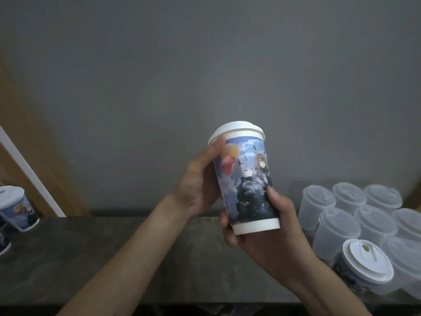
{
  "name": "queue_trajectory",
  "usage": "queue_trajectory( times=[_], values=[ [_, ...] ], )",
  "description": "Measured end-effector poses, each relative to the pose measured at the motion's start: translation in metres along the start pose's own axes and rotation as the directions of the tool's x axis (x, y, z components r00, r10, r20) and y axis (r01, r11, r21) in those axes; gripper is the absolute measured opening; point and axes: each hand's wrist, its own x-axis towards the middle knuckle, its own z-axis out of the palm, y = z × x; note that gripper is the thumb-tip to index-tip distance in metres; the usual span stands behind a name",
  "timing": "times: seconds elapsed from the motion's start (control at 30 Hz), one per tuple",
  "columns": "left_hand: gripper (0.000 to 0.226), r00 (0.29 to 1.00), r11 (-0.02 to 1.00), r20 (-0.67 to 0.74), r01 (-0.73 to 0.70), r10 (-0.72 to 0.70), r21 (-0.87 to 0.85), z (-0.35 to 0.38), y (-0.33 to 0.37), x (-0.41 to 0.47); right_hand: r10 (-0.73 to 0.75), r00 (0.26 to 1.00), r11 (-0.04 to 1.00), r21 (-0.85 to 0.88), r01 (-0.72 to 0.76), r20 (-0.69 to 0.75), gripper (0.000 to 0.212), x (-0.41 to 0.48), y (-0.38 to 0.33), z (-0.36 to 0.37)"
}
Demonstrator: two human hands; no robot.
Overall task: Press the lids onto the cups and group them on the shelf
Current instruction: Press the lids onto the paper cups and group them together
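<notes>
1. Nearest, at lower right, a lidded printed paper cup (364, 267) is seen on the dark shelf (141, 252).
2. Beside it, clear lidded plastic cups (337, 226) are clustered.
3. Above mid-shelf, a printed cup (247, 185) with its white lid (237, 131) seemingly seated is held tilted: right hand (262, 236) fingers wrapped round its base, left hand (198, 185) thumb pressed at the rim.
4. Far left, more printed cups (18, 210) are left ungrouped.

Left hand (196, 188) and right hand (262, 233) bare; forearms unsleeved.
</notes>
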Motion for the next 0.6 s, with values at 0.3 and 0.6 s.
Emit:
queue_trajectory(
  times=[0.3,0.6],
  values=[
    [0.08,0.993,0.979,-0.004,-0.115,0.117,0.17,0.015,0.021,0.004,0.044,0.996,0.998,0.039,-0.047,0.078,0.068,-0.004,-0.009,0.014],
    [0.08,0.971,0.931,-0.046,-0.212,0.236,0.297,0.023,0.03,0.011,0.047,0.998,0.999,0.015,-0.047,-0.031,0.059,0.0,-0.028,0.018]
  ],
)
